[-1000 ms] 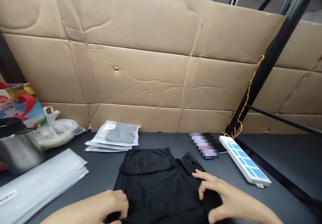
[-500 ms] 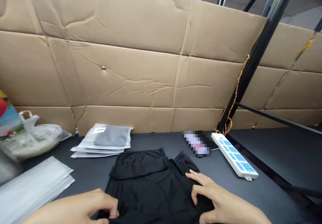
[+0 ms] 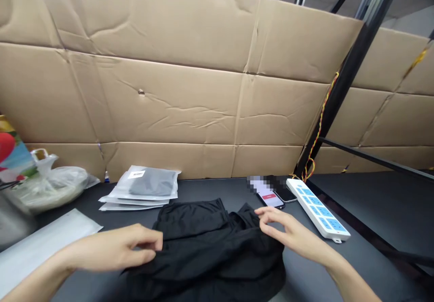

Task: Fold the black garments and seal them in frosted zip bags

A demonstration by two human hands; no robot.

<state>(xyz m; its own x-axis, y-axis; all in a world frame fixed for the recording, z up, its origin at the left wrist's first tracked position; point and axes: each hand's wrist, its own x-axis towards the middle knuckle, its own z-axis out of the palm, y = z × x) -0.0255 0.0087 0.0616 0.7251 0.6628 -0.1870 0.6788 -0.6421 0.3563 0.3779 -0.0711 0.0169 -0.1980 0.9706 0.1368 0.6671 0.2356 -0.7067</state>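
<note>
A black garment (image 3: 217,252) of soft cloth lies partly folded on the dark table in front of me, its near part lifted and bunched. At the garment's left edge, my left hand (image 3: 118,247) pinches the cloth between thumb and fingers. On the opposite side, my right hand (image 3: 288,229) has thumb and index finger closed on the cloth near the top right corner. The near end of the garment runs out of view at the bottom.
Bagged garments (image 3: 145,186) lie stacked at the back. To the left are flat frosted bags (image 3: 50,247), a tied plastic bag (image 3: 57,182) and a grey metal container (image 3: 13,220). Phones (image 3: 271,198) and a power strip (image 3: 318,209) sit right, near a black post (image 3: 342,85).
Both hands have moved up and away from me, carrying the garment's near part with them. My right hand's spread fingers have closed on the cloth.
</note>
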